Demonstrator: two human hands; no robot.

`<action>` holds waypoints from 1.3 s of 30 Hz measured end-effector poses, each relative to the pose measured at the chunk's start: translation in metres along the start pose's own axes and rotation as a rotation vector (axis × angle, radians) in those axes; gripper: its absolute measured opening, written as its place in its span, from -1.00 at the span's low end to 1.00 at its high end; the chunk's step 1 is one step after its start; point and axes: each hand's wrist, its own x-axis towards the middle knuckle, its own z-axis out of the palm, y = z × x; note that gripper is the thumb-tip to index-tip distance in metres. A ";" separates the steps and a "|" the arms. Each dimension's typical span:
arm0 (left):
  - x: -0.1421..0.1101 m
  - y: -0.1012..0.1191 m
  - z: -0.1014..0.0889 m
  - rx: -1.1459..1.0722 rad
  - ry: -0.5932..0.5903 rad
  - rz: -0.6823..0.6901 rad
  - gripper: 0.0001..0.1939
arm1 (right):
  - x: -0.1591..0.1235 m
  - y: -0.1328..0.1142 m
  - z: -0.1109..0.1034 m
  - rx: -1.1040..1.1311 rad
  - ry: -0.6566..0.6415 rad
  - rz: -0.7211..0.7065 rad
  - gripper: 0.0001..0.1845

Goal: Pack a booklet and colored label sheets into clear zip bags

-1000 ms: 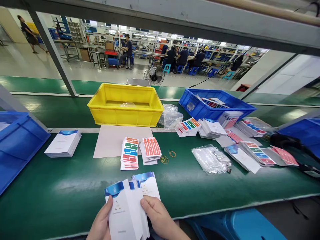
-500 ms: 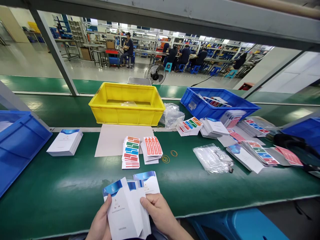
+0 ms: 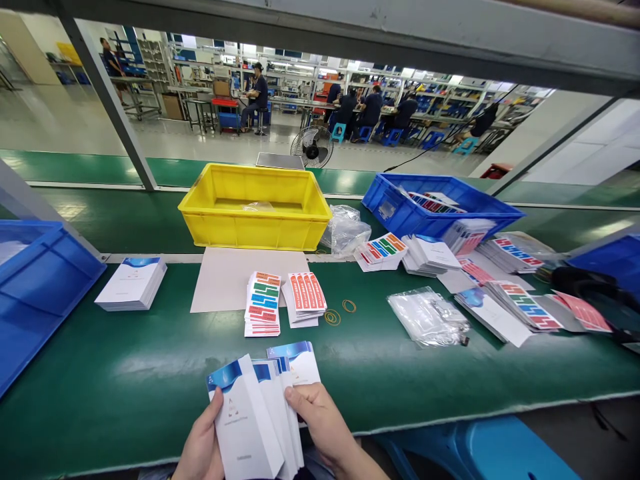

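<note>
At the front edge of the bench, a fanned bunch of white booklets with blue wavy tops is held between both my hands. My left hand grips its left side, thumb on the front cover. On the right side, my right hand pinches the fanned edges between thumb and fingers. Another booklet with a blue top shows just behind my right hand; I cannot tell whether it is held or lies on the bench. Farther forward are a stack of colourful sticker sheets and a stack of red sticker sheets.
A yellow bin stands beyond the sheets. A booklet stack sits left, beside a blue bin. To the right lie rubber bands, clear plastic bags, more sheets and another blue bin. Several people sit far back.
The booklets in my hands are spread a little differently, with more separate edges on the right. My right hand has shifted slightly up. A person has appeared at the far left.
</note>
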 end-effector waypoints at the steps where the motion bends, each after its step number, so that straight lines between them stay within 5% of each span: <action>1: 0.000 0.000 0.000 0.003 0.007 0.011 -0.63 | 0.000 -0.001 0.001 0.005 0.000 0.000 -0.41; 10: 0.004 -0.004 0.002 -0.033 0.061 0.009 -0.72 | -0.009 -0.013 0.010 -0.152 0.140 -0.238 -0.68; 16: 0.000 0.004 0.004 -0.019 0.113 -0.001 -0.71 | -0.005 -0.011 -0.024 -0.129 0.254 -0.203 -0.53; 20: -0.002 0.007 0.003 -0.041 0.151 -0.032 -0.78 | 0.001 -0.007 -0.044 -0.373 0.459 -0.257 -0.46; 22: -0.001 0.005 0.002 -0.070 0.144 -0.040 -0.77 | -0.001 -0.009 -0.039 -0.367 0.345 -0.235 -0.54; 25: 0.001 0.002 0.002 -0.100 0.108 -0.056 -0.72 | -0.007 -0.014 -0.019 -0.204 -0.045 -0.100 -0.51; 27: 0.001 0.000 0.004 -0.092 0.087 -0.048 -0.71 | -0.010 -0.016 -0.005 -0.152 -0.152 -0.059 -0.49; 39: -0.001 -0.001 0.006 0.006 0.137 0.027 -0.74 | -0.004 -0.008 0.001 -0.160 -0.060 -0.035 -0.42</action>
